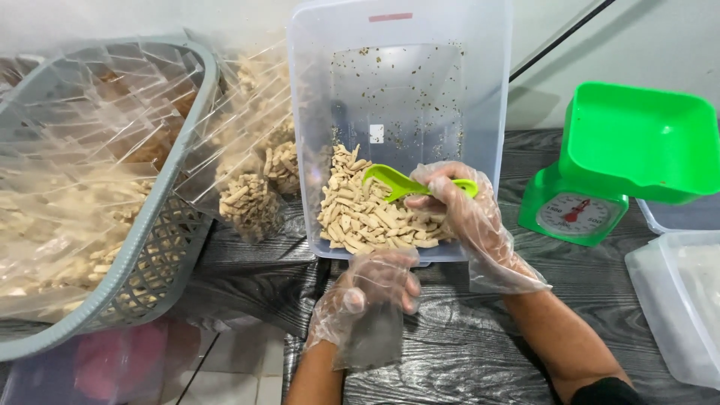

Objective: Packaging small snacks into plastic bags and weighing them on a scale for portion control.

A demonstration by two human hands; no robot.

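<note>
Gloved hands scooping snack sticks from a tilted clear bin.
Right hand (465,217) clamped on green scoop (405,182) — scoop sits over pale snack sticks (367,217) inside clear plastic bin (397,90). Left hand (371,296) pinches an empty clear bag (375,337) just below the bin's rim — green scale (600,187) at right, grey basket (161,247) at left.
</note>
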